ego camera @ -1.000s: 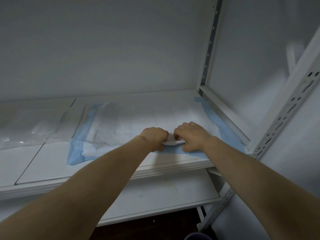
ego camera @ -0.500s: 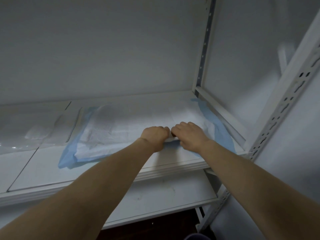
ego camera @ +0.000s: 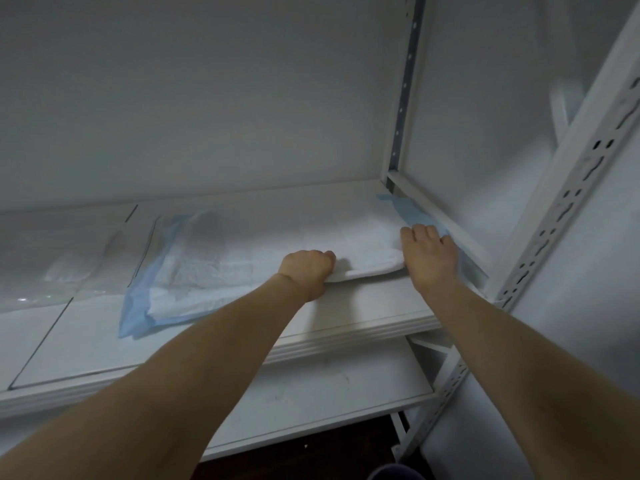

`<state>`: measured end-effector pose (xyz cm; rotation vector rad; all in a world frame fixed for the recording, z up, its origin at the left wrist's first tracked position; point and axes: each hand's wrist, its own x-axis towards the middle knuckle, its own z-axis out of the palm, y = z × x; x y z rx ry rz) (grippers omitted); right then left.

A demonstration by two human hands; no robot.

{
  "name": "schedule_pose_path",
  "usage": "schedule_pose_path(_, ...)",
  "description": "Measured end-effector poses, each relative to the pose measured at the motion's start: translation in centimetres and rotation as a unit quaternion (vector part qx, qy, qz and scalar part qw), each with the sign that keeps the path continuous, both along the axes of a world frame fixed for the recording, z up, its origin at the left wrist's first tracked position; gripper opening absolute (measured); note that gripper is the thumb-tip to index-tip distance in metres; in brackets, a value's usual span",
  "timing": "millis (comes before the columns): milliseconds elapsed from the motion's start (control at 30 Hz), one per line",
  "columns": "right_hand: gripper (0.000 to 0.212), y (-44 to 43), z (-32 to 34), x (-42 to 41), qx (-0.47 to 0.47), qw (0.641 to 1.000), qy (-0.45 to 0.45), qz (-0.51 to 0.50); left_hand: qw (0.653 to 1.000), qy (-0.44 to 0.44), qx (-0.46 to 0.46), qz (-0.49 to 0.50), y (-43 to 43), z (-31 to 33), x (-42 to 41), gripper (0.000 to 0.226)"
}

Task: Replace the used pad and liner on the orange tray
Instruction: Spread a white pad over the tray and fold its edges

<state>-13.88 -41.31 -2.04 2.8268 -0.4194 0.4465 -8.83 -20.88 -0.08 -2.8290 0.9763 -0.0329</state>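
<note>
Under both sets of fingers, on the white shelf [ego camera: 363, 306], lies the white, blue-backed pad [ego camera: 277, 247], its long axis running leftward from the left hand [ego camera: 308, 271], fisted pinching its front edge, while the right hand [ego camera: 429, 254] rests flat, fingers together, on its right corner.

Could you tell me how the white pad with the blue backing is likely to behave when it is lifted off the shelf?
The pad probably droops: it lies wrinkled and folded. It seems light, since the left hand bunches its edge. The right hand rests flat on it.
</note>
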Motion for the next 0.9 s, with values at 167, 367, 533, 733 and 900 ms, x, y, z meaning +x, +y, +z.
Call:
schedule_pose_path(167,0.050,-1.2,1.2,-0.4,0.202,0.965,-0.016,-0.168,1.000,0.000,0.010,-0.003,-0.1,0.0,0.0,0.030)
schedule_pose_path(367,0.062,-0.3,2.6,-0.1,0.384,0.910,-0.056,-0.148,1.000,-0.002,0.014,-0.004,-0.6,0.0,0.0,0.029)
schedule_pose_path(533,0.026,0.6,3.4,-1.9,0.489,0.814,-0.263,-0.172,1.000,-0.007,0.020,-0.006,-0.8,0.2,0.0,0.030)
schedule_pose_path(733,0.038,2.2,1.2,-2.6,0.697,0.560,-0.372,-0.251,1.000,-0.008,0.024,-0.009,-1.2,0.4,0.0,0.030)
schedule_pose_path(900,0.017,3.8,0.7,-1.6,0.784,0.431,-0.359,-0.266,1.000,-0.008,0.024,-0.011,-1.2,0.4,0.0,0.030)
